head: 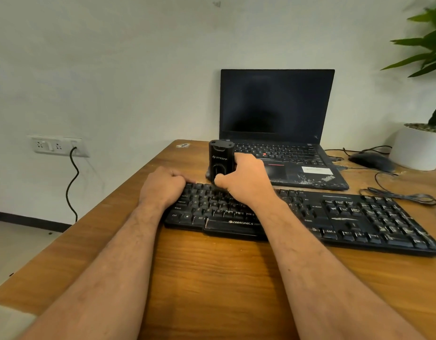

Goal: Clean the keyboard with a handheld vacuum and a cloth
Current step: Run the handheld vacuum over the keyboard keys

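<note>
A black keyboard point(334, 217) lies across the wooden desk point(212, 278). My right hand point(246, 179) grips a black handheld vacuum point(220, 158), held upright with its lower end on the top rows of keys left of centre. My left hand point(164, 185) is closed into a fist and rests on the keyboard's far left corner, holding it down. No cloth is visible in the head view.
An open black laptop point(275, 123) with a dark screen stands behind the keyboard. A black mouse point(370, 160) and loose cables point(403, 197) lie at the right, beside a white plant pot point(418, 148). A wall socket point(57, 146) with a cable is at the left.
</note>
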